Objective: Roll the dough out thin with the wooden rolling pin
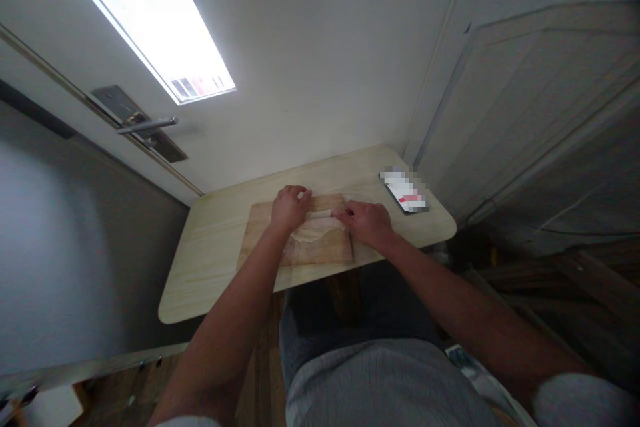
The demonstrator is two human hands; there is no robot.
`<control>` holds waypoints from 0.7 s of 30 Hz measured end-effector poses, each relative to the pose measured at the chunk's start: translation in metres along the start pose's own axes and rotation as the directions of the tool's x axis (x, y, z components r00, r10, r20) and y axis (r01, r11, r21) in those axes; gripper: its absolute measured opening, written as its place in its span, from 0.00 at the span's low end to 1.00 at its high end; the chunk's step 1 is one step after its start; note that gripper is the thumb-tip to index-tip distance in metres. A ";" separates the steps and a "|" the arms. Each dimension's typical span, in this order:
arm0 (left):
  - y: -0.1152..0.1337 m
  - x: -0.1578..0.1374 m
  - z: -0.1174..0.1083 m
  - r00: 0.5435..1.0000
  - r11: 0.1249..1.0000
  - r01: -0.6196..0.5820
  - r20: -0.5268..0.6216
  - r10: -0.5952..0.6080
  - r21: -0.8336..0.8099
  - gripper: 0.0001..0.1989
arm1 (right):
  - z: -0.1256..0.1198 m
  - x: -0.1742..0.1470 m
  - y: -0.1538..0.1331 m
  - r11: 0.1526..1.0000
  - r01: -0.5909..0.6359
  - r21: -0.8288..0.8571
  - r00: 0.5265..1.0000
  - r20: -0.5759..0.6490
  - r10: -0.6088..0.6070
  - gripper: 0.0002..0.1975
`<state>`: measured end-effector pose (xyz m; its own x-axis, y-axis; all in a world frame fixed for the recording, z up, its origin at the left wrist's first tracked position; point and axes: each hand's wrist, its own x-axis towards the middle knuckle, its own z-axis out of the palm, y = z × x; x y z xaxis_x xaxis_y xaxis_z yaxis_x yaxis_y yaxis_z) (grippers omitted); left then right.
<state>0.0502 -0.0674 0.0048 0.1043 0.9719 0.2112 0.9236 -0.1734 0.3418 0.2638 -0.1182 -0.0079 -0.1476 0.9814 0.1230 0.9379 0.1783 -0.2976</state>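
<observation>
1. I see left hand (293, 207) and right hand (366, 223) curled at opposite ends of a narrow whitish strip (319, 214); clamped or not, I cannot tell.
2. Strip: far half of the flat brown wooden board (253, 237). My judgement: even pressure keeps it straight.
3. Counts: one strip, one board; one thin translucent sheet (317, 233) on board; one pale wood-grain table (200, 253) beneath board; one dark-edged phone (406, 192) right of board.

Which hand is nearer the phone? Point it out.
The right hand, over the right edge of the wooden board; the left hand is farther from the phone, nearer the board's middle.
</observation>
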 end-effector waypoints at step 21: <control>0.011 -0.019 0.011 0.997 0.982 0.015 0.071 -0.028 0.188 0.24 | 0.012 0.026 0.003 0.988 -0.032 -0.153 0.997 0.069 0.043 0.30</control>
<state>0.0625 -0.0859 -0.0055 0.1040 0.9852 0.1361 0.9778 -0.1263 0.1670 0.2594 -0.0913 -0.0169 -0.1285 0.9907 0.0443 0.9792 0.1338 -0.1527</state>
